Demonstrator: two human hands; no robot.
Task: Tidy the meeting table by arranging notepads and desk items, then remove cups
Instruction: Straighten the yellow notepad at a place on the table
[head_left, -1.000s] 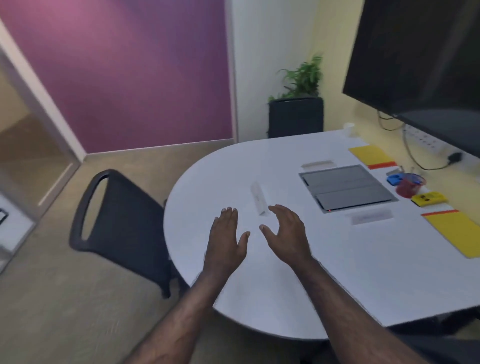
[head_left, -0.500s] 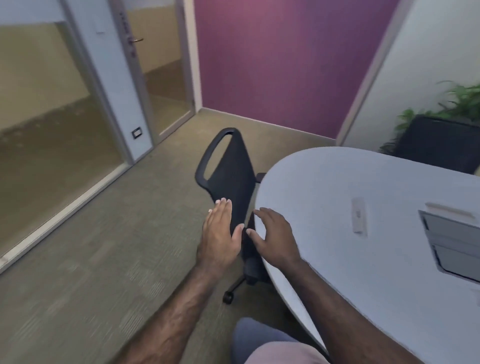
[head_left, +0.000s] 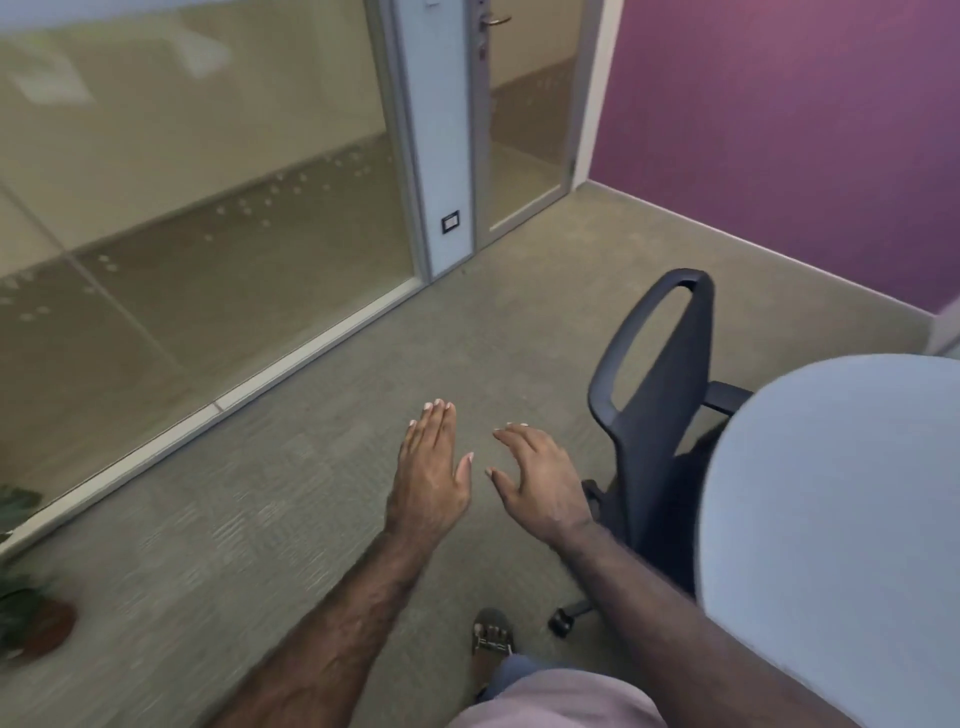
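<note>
Both hands hang in the air at the middle of the frame, over the carpet and not over the tabletop (head_left: 831, 519), whose rounded white end fills the lower right. The left hand (head_left: 428, 467) is flat, fingers straight and together, holding nothing; the right hand (head_left: 540, 480) is spread with its fingers loosely bent, also holding nothing. None of the task's things shows here: no notepad, desk item or cup lies on the part of the tabletop that is in view, so whatever is left to arrange must lie further along it, off the right edge of the frame. That is the relation the coming move turns on. The work lies to the right of both hands, and the right hand is the nearer of the two, with its forearm already crossing the tabletop's edge at the lower right, while the left hand sits further toward the centre. A black office chair (head_left: 660, 405) stands between the hands and the tabletop's end, its back just right of the right hand and its seat tucked under the edge. A glass partition (head_left: 208, 208) and door fill the upper left, a purple wall (head_left: 779, 130) the upper right. Judged from this, the gaze and hands must swing right before anything can be grasped.
</note>
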